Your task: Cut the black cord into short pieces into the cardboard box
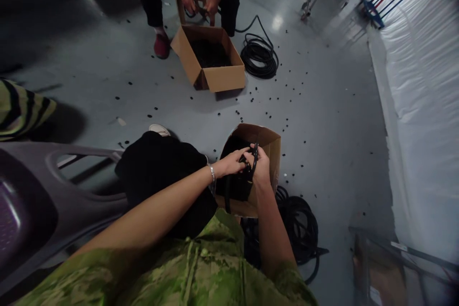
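Both of my hands are close together over an open cardboard box (273, 153) between my knees. My left hand (232, 162) is closed around the end of a black hose (227, 193), which hangs over the near side of the box. In my right hand (261, 167) is a dark tool that looks like scissors (255, 155), held against the left fingertips. The fingers partly hide the tool and the hose end. Dark pieces, too shadowed to make out singly, lie inside the box.
A coiled black hose (297, 224) lies right of my box. Opposite, a seated person's hands (201, 4) work above another cardboard box (224, 79), beside a second hose coil (260, 57). Small black rings dot the floor. A grey chair (86, 167) stands left; white sheeting (419, 81) hangs right.
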`<state>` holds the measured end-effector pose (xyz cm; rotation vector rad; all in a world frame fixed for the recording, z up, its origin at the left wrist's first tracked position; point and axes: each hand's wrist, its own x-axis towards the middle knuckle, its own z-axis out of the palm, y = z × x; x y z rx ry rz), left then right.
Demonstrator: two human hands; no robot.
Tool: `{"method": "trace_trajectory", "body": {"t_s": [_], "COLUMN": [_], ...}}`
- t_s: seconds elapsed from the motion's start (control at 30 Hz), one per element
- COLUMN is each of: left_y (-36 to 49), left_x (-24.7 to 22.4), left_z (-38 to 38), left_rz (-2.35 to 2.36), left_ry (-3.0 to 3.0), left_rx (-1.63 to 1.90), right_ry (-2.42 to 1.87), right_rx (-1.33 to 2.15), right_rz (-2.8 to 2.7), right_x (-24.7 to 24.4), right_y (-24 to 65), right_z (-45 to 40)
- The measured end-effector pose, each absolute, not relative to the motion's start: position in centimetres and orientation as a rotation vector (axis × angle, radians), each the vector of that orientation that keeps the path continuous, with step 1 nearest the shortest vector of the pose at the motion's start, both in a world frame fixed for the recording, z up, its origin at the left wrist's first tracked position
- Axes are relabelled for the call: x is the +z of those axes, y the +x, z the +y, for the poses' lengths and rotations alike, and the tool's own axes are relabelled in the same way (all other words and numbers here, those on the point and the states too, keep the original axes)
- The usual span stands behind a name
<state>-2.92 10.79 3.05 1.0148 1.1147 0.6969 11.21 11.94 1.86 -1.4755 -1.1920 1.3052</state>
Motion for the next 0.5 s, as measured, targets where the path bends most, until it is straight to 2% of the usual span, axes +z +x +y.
{"method": "trace_trajectory", "body": {"t_s": [0.2, 0.5], "left_y": [-4.0, -5.5], "left_x": [3.9, 3.7], "left_z": [10.8, 11.7], "left_rz": [0.922, 1.204], "left_ry": [0.533, 1.000], "left_rx": [0.654, 0.739], "right_ry": [-1.471, -1.475], "right_rx": [1.311, 1.098], "right_rz": [-0.948, -1.070], "right_x": [2.5, 0.8], "right_y": [11.6, 8.7], "right_z": [13.1, 12.6]}}
